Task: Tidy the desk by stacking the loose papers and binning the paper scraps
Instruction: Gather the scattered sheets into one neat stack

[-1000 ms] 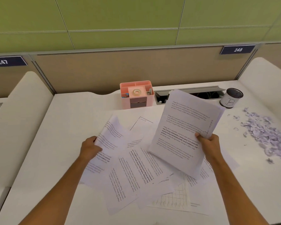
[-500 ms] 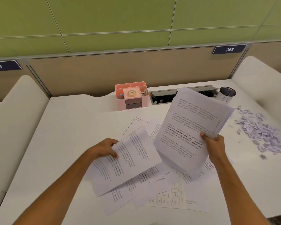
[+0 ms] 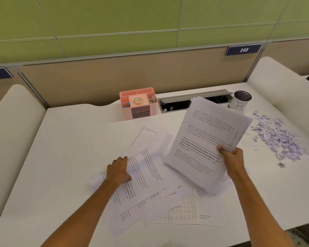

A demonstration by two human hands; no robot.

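Observation:
My right hand (image 3: 233,159) grips a raised, tilted stack of printed papers (image 3: 203,139) by its right edge, thumb on top. To its left, my left hand (image 3: 119,171) holds one printed sheet (image 3: 146,168) by its left edge, fingers curled round it, low over the desk. Several loose papers (image 3: 168,207) lie overlapping on the white desk (image 3: 70,148) under and between my hands. A pile of pale paper scraps (image 3: 278,138) is spread at the right. A small white cup-shaped bin marked "B" (image 3: 240,102) stands behind the scraps.
A pink desk organiser (image 3: 138,103) with a tape roll stands at the back centre. Beside it is an open grey cable tray (image 3: 194,102). A beige partition closes the back, and rounded white dividers flank the desk on both sides.
My left hand picked a sheet off the left of the pile and carried it rightwards towards the stack. The right hand kept the stack raised, and the view shifted left.

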